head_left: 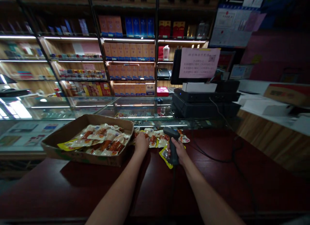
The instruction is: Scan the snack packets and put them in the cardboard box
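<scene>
Both arms reach forward over the table point(213, 192). The right hand point(179, 149) has its fingers wrapped around a black barcode scanner point(173, 155), which stands up and leans a bit. The left hand point(142, 143) is at the end of a row of snack packets point(153, 141); I cannot tell if its fingers pinch one. A yellow-edged packet point(165, 155) lies by the scanner. Left of the hands, an open cardboard box point(84, 158) holds a pile of sausage packets point(106, 133). The dark red tabletop spreads wide on the right, where a black cable point(205, 156) lies.
</scene>
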Tool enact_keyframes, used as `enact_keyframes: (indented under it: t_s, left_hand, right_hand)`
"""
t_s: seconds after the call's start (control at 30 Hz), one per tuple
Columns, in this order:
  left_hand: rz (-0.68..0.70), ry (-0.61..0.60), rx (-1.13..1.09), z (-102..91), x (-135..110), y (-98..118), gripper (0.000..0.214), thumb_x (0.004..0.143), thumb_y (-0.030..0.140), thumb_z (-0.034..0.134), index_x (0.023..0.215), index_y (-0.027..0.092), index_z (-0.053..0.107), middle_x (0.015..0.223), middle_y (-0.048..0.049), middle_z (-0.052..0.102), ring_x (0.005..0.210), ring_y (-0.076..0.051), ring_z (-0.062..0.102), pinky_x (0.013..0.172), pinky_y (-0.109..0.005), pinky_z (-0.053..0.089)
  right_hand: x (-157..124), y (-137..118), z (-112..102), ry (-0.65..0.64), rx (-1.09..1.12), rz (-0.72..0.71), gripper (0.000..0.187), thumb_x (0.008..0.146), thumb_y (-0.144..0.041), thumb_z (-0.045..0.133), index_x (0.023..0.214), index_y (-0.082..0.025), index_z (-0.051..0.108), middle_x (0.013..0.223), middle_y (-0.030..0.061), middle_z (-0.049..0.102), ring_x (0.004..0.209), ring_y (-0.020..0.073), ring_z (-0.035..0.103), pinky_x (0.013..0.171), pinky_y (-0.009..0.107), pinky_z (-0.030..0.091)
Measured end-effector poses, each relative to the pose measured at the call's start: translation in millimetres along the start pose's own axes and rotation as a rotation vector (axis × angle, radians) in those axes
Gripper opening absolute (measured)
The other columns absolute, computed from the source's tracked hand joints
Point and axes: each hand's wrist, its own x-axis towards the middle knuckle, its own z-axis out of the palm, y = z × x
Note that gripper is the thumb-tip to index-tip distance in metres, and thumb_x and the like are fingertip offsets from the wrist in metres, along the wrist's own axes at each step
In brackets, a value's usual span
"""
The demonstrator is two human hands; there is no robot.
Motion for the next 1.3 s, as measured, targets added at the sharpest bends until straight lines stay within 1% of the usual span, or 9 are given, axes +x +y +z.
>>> enact_keyframes:
  t_s: [0.13,0.23,0.37,0.47,0.6,0.67,0.8,1.07,1.3]
  left_hand:
    - [0.009,-0.040,0.134,7.5,-2.8,-1.3,0.019,0.075,0.020,0.057,0.092,0.011,0.056,0.100,-0.0171,0.061,0.097,-0.025,0.056,0.083,-0.035,0.039]
    - [0.000,-0.071,0.163,10.9,-3.5,-3.6,0.019,0.075,0.025,0.058,0.087,0.011,0.059,0.096,-0.0181,0.061,0.096,-0.027,0.055,0.081,-0.035,0.040]
    - [-0.009,-0.046,0.132,12.8,-3.1,-8.1,0.018,0.074,0.029,0.058,0.080,0.012,0.061,0.091,-0.0162,0.062,0.091,-0.026,0.057,0.079,-0.034,0.041]
    - [0.019,0.048,0.013,9.0,-3.6,-12.3,0.022,0.078,0.032,0.053,0.088,0.015,0.061,0.089,-0.0117,0.063,0.088,-0.024,0.057,0.079,-0.033,0.041]
    - [0.169,0.265,-0.147,-4.0,-4.8,-18.5,0.029,0.080,0.031,0.048,0.103,0.018,0.059,0.095,-0.0101,0.062,0.092,-0.023,0.055,0.085,-0.035,0.040]
    - [0.218,0.313,-0.162,-9.6,-5.7,-20.6,0.031,0.079,0.032,0.050,0.104,0.018,0.059,0.094,-0.0103,0.061,0.092,-0.023,0.054,0.084,-0.035,0.040]
    - [0.231,0.304,-0.148,-12.5,-7.7,-20.0,0.026,0.076,0.028,0.053,0.098,0.019,0.062,0.088,-0.0080,0.059,0.088,-0.023,0.052,0.081,-0.033,0.041]
    - [0.280,0.250,-0.192,-7.1,-10.6,-15.3,0.022,0.076,0.027,0.053,0.094,0.021,0.064,0.089,-0.0074,0.059,0.090,-0.022,0.051,0.082,-0.033,0.041]
    - [0.338,0.310,-0.204,-2.1,-9.8,-18.1,0.022,0.075,0.025,0.055,0.094,0.018,0.064,0.086,-0.0071,0.059,0.085,-0.021,0.051,0.078,-0.033,0.043]
  right_hand:
    - [0.6,5.7,-2.2,-0.010,-0.033,0.001,0.038,0.068,-0.053,0.062,0.061,-0.017,0.053,0.041,-0.0019,0.055,0.030,0.0093,0.047,0.031,0.021,0.041]
    - [1.7,7.9,-2.0,-0.025,-0.021,0.022,0.037,0.067,-0.053,0.063,0.067,-0.017,0.055,0.041,-0.0022,0.055,0.030,0.0103,0.048,0.031,0.022,0.041]
    - [2.8,9.4,-2.7,-0.041,0.002,0.041,0.037,0.067,-0.053,0.063,0.074,-0.017,0.056,0.041,-0.0028,0.055,0.030,0.0107,0.048,0.031,0.022,0.041]
    - [3.0,10.4,-3.3,-0.048,0.023,0.022,0.037,0.067,-0.051,0.064,0.078,-0.016,0.057,0.044,-0.0030,0.056,0.031,0.0105,0.049,0.031,0.022,0.042]
    - [3.6,11.2,-4.2,-0.042,0.065,0.007,0.040,0.066,-0.050,0.066,0.086,-0.017,0.056,0.048,-0.0032,0.058,0.032,0.0103,0.049,0.031,0.022,0.042]
    - [3.5,11.2,-4.8,-0.039,0.065,0.004,0.039,0.066,-0.050,0.066,0.084,-0.017,0.056,0.047,-0.0030,0.058,0.032,0.0102,0.049,0.031,0.022,0.042]
    - [1.0,9.6,-4.6,-0.057,0.035,-0.003,0.036,0.069,-0.050,0.064,0.081,-0.017,0.055,0.048,-0.0026,0.058,0.032,0.0098,0.049,0.031,0.021,0.042]
    - [-1.8,6.7,-1.5,-0.089,0.003,-0.031,0.042,0.066,-0.051,0.066,0.087,-0.016,0.055,0.050,-0.0033,0.058,0.034,0.0093,0.049,0.032,0.020,0.043]
    - [-2.1,7.5,-1.5,-0.105,0.018,0.028,0.040,0.068,-0.052,0.064,0.081,-0.016,0.053,0.047,-0.0044,0.056,0.032,0.0096,0.048,0.031,0.021,0.041]
